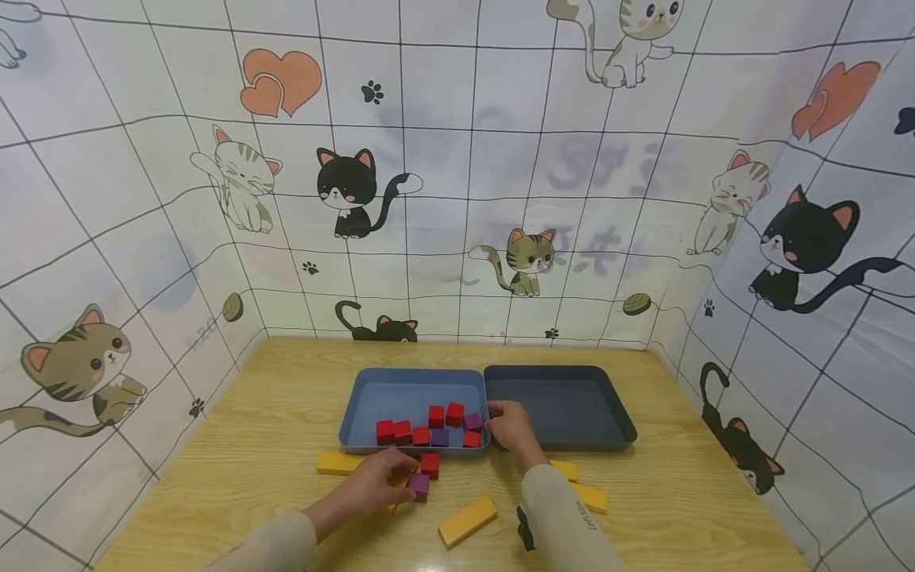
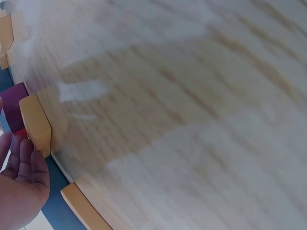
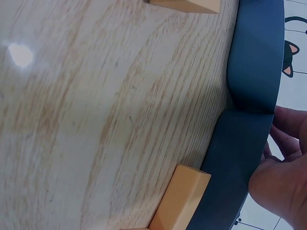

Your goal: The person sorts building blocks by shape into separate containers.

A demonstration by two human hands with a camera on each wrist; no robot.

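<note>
White gridded cloth (image 1: 436,159) printed with cats surrounds the wood-grain counter (image 1: 236,477). Remotely, I log the blue tray (image 1: 400,397) holding red cubes (image 1: 436,416) and purple ones, the dark gray tray (image 1: 565,397) beside it. Left hand (image 1: 368,486): thumb and fingers apart, at the loose purple cube (image 1: 418,488) in front of the blue tray. Right hand (image 1: 513,431): where the trays meet; I cannot tell whether it holds anything. Yellow blocks (image 1: 468,521) lie nearby.
</note>
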